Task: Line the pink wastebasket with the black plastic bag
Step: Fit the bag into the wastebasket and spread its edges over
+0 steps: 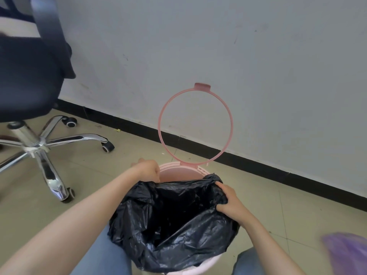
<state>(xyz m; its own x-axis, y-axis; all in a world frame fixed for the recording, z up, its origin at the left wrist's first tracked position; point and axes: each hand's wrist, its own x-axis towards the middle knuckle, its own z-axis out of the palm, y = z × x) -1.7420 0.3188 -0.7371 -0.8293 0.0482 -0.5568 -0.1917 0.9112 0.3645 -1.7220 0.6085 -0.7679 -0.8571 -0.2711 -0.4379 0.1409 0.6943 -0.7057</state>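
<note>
The pink wastebasket (178, 172) stands on the floor between my knees, its far inner wall showing. Its pink retaining ring (161, 114) is flipped up on a hinge at the far rim and stands upright near the wall. The black plastic bag (174, 221) hangs open inside the basket, its mouth draped over the near and side rim. My left hand (148, 169) pinches the bag's far left edge at the rim. My right hand (230, 203) grips a bunched fold of the bag's right edge.
A black office chair (25, 76) with a chrome star base (39, 145) and castors stands at the left. A pale wall with a black skirting board (258, 165) runs behind the basket. Something purple and blurred (347, 253) lies at the bottom right. My jeans-clad knees flank the basket.
</note>
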